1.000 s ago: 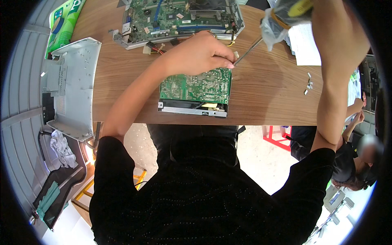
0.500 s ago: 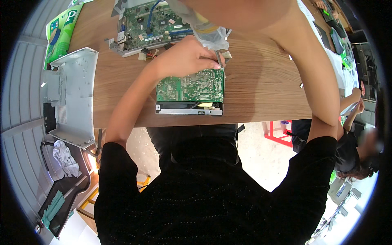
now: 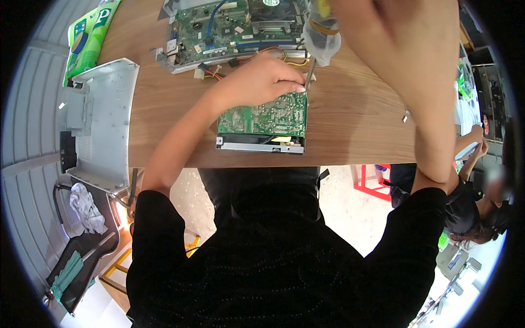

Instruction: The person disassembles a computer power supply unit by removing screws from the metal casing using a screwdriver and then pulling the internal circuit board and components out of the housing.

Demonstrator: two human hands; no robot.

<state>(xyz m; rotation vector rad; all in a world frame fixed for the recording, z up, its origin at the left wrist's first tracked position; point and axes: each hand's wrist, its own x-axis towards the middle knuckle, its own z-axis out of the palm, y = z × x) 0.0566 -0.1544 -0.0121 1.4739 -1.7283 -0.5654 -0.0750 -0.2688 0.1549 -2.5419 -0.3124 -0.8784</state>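
Where the far left corner of the bench (image 3: 156, 109) lies, a green packet (image 3: 90, 41) rests, printed face showing. Nearer, at the left edge: a pale grey casing (image 3: 112, 123), hollow side in view.

Further right, by the far edge, sits an open metal chassis (image 3: 188, 66) carrying a green mainboard (image 3: 229, 35) and a blue cable (image 3: 211, 27). Loose wire connectors (image 3: 200, 73) lie just off its near side.

Centrally, close to the near edge of the bench, lies a flat unit (image 3: 262, 121), green circuit face up, with a silver bracket (image 3: 257, 146) along the side toward the near edge. The left hand (image 3: 265, 79) covers the unit's far side. Its grip is bent, thumb close to the forefinger at the unit's far right corner; cannot tell whether anything is pinched there.

At that same corner ends the shaft of a screwdriver (image 3: 310, 74), tilted, handle up and to the right in clear plastic wrapping (image 3: 322, 48). Tip contact is hidden by the fingers. Beside the handle is the right hand (image 3: 363, 19), blurred and cut off above; cannot tell how far its grip is closed.

Toward the right end of the bench, just beside the right forearm (image 3: 435, 120), lie small pale pieces (image 3: 406, 117). Beyond, another person in dark clothing (image 3: 464, 210) is in view.
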